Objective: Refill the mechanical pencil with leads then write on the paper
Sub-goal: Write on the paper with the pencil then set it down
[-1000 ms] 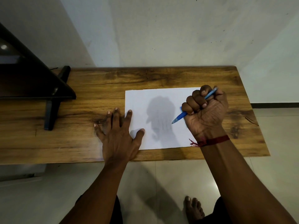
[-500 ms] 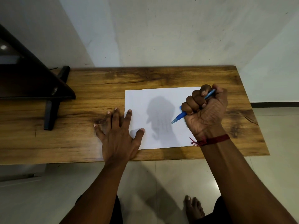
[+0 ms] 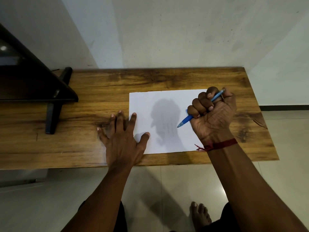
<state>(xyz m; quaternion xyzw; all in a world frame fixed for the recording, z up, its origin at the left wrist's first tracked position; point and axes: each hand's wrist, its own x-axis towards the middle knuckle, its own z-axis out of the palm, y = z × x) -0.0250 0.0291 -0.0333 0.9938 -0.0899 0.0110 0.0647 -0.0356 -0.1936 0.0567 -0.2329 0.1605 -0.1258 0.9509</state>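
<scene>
Head view looks down on a wooden bench point(image 3: 167, 77) pushed against a pale wall, with a white sheet of paper point(image 3: 147, 104) lying flat toward its right half. The writing step looks to be in hand: the refill seems done, since no lead case or loose leads show anywhere on the bench, and faint grey marks sit near the middle of the sheet, partly under a shadow, too dim to read.

The right hand point(image 3: 213, 116) is closed in a full fist around the blue mechanical pencil point(image 3: 186, 120), fingers curled over the barrel and the cap end poking out past the knuckles at the top. The tip slants down and to the left, over the sheet just right of the faint marks; whether it touches the paper I cannot tell. A red thread bracelet point(image 3: 222, 145) circles that wrist, and the forearm comes in from the lower right.

The left hand point(image 3: 122, 141) lies open and flat, palm down, fingers spread; forefinger and thumb press on the paper's left edge while the rest sit on bare wood.

My guess is the next stroke needs the tip lowered onto the sheet and drawn with light pressure, so the thin lead does not snap, while the flat hand pins the paper.
</scene>
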